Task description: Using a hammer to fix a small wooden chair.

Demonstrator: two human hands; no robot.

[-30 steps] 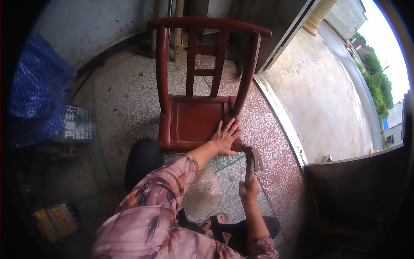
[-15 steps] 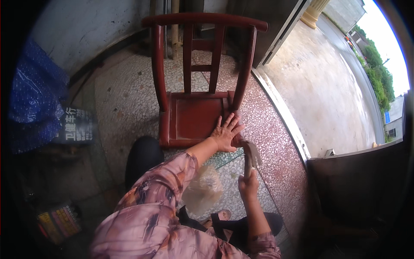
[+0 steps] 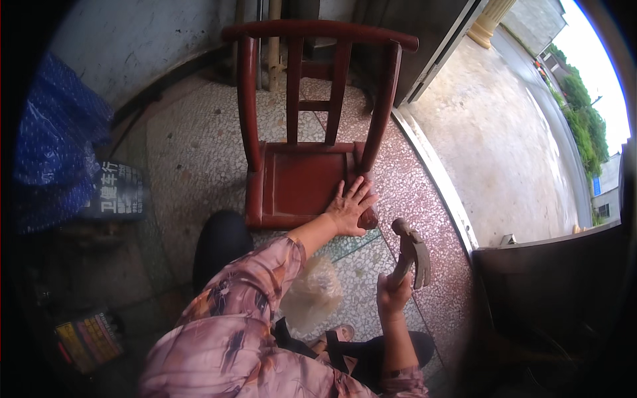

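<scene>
A dark red wooden chair [image 3: 306,182] with a slatted back stands upright on the floor in front of me. My left hand [image 3: 348,211] lies with spread fingers on the near right corner of its seat, pressing on the frame. My right hand [image 3: 394,294] is wrapped round the handle of a claw hammer [image 3: 413,249], to the right of the chair. The hammer's head is apart from the seat, its striking face toward the chair corner and its claw to the right.
A crumpled clear plastic bag [image 3: 314,288] lies on the speckled floor [image 3: 199,149] between my legs. Blue cloth [image 3: 56,146] hangs over something dark at left. A colourful printed box [image 3: 89,341] sits lower left. The metal door sill [image 3: 438,179] runs along the right, with a concrete yard beyond.
The hammer has swung away from the chair's near right corner, to the right, with my right hand. My left hand remains on the seat corner.
</scene>
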